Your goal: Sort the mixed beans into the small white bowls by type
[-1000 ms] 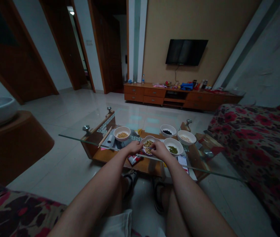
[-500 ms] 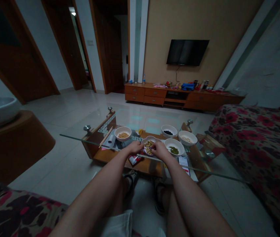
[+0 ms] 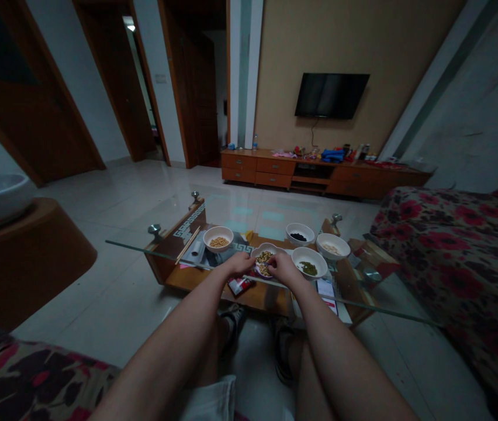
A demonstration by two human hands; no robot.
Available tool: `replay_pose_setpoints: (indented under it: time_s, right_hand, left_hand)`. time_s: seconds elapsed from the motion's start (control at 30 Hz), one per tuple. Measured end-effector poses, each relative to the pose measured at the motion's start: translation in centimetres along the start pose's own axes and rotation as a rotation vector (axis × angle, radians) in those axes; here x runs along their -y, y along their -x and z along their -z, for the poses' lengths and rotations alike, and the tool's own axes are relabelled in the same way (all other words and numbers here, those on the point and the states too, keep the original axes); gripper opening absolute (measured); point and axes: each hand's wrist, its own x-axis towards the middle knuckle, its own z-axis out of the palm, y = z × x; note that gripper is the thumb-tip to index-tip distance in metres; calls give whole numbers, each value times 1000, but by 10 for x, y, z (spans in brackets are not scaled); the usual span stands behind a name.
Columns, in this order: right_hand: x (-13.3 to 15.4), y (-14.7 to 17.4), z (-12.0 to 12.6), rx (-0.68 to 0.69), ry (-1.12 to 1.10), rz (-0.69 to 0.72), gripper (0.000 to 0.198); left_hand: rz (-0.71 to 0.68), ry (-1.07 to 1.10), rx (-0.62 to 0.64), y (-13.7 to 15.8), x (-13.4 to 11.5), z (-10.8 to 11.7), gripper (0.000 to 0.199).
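Observation:
A white bowl of mixed beans (image 3: 265,257) stands near the front edge of the glass table, between my two hands. My left hand (image 3: 241,264) grips its left rim. Fingers bent in a pinch, my right hand (image 3: 282,267) reaches over the right side of the bowl into the beans; whatever is between its fingertips is too small to make out. To the right are a bowl of green beans (image 3: 309,268), a bowl of black beans (image 3: 298,236) and a bowl of pale beans (image 3: 332,247). A bowl of yellow beans (image 3: 218,241) is on the left.
Wooden chopsticks (image 3: 188,244) lie at the left on the glass table (image 3: 144,250). A red packet (image 3: 240,285) shows under the glass. Beyond stand a low TV cabinet (image 3: 275,169) and, at right, a flowered sofa (image 3: 442,240).
The view has shifted very slightly. My left hand stays on the bowl's rim, and my right hand remains over the beans with hardly any movement.

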Motion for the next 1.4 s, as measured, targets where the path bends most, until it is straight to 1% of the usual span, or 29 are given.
replay_pose_setpoints:
  time_s: [0.13,0.27,0.4,0.5,0.63,0.8,0.93,1.03,1.1,1.23,1.4]
  right_hand:
    - [-1,0,-1,-6,-2,2,17]
    - [-4,-1,-3,-18,-9,14,18]
    - [-2,-1,0,-55,-5,31,19]
    - [-2,4,7,-123,-17,34,18]
    - [-7,15,22,-247,-76,32,20]
    - [-26,32,42,-351,-134,-18,20]
    - [-42,42,48,-421,-190,-20,21]
    - [-46,43,46,-423,-199,-22,22]
    - [-44,42,44,-423,-191,-28,21]
    - [-31,35,41,-396,-148,-28,20]
    - [-18,28,37,-326,-131,-33,20]
  left_hand:
    - [13,20,10,1,-1,1,41]
    - [-10,10,-3,1,-1,1,39]
    - [-8,5,7,3,-1,1,41]
    - [18,59,50,3,-1,1,43]
    - [10,35,76,2,0,1,42]
    - [12,1,64,0,0,3,38]
    - [24,-19,67,-2,-1,3,36]
    - [26,-1,68,-1,-2,2,36]
    - [22,4,71,0,-3,3,36]
    - [25,9,80,0,-3,3,37]
    - [3,-14,53,0,-3,4,37]
